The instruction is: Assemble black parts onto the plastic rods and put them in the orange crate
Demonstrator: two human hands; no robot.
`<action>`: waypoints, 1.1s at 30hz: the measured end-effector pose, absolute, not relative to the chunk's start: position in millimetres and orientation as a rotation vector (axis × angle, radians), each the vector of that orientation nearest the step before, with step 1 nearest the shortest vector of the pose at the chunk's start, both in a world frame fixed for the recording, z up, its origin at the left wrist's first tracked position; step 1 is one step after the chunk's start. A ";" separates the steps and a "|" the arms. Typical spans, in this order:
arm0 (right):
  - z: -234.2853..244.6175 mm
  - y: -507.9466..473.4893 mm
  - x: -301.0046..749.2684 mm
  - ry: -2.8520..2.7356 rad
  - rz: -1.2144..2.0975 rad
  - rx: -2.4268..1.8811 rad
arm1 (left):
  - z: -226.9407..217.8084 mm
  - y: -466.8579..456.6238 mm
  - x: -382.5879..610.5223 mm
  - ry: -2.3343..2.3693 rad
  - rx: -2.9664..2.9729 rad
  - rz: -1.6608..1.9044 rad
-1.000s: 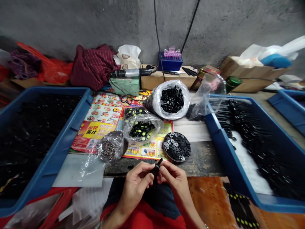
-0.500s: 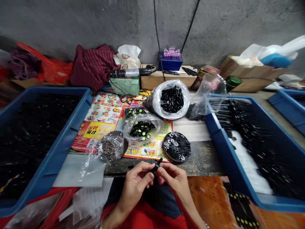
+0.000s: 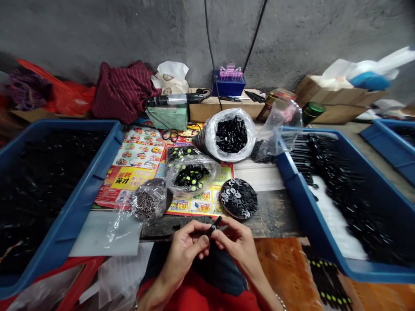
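A small black plastic part (image 3: 215, 225) with a narrow stem is pinched between my two hands, just in front of the bench edge. My left hand (image 3: 189, 246) is closed on it from the left, thumb and forefinger together. From the other side my right hand (image 3: 236, 242) grips the same part with thumb and fingertips; its lower end is hidden by the fingers. Beyond my hands stand a round dish of flat black pieces (image 3: 239, 198), a bag of screws (image 3: 145, 204), and an opened bag of black pieces with yellow-green dots (image 3: 192, 176).
Blue bins of black parts flank the bench, one left (image 3: 73, 216) and one right (image 3: 311, 224). A white bag of black pieces (image 3: 231, 131) stands behind the dish. An electric screwdriver (image 3: 175, 99) lies on a green box (image 3: 170, 116) at the back.
Both hands keep hold of the black part, which now lies at a slightly lower tilt. My right fingers have shifted a little around it. The whole view has moved slightly.
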State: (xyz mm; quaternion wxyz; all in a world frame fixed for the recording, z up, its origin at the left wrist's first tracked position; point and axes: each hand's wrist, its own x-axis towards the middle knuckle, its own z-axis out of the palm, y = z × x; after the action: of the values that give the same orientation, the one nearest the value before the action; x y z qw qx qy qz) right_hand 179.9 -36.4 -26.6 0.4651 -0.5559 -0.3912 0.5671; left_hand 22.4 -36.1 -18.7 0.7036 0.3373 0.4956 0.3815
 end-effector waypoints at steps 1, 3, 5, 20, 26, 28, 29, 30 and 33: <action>-26.2 -36.1 180.8 -0.941 1.377 -1.371 | -18.2 -35.7 23.2 1.101 0.740 0.843; -24.5 -35.8 182.1 -0.875 1.335 -1.372 | -17.1 -35.0 24.3 1.097 0.729 0.841; -22.5 -35.9 182.6 -0.919 1.360 -1.359 | -16.3 -34.5 24.8 1.088 0.717 0.840; -23.8 -36.8 180.6 -0.976 1.421 -1.363 | -19.8 -34.2 23.6 1.091 0.740 0.835; -22.0 -40.2 192.3 -1.101 1.288 -1.436 | -19.1 -34.4 24.2 1.109 0.739 0.834; -22.4 -41.2 202.2 -1.174 1.135 -1.516 | -19.5 -34.4 24.2 1.105 0.739 0.839; -23.0 -41.6 208.0 -1.218 1.058 -1.545 | -19.8 -34.4 24.3 1.102 0.740 0.839; -24.0 -41.9 214.2 -1.252 0.986 -1.569 | -20.1 -34.5 24.3 1.100 0.741 0.841; -28.7 -42.5 231.1 -1.276 0.835 -1.639 | -20.8 -34.4 25.0 1.101 0.734 0.846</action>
State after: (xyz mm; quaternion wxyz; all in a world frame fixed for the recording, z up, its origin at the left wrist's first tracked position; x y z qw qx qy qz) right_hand 231.1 -42.5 -28.7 0.4361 -0.6588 -0.5130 0.3357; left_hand 25.0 -34.4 -20.8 0.7073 0.3303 0.4955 0.3808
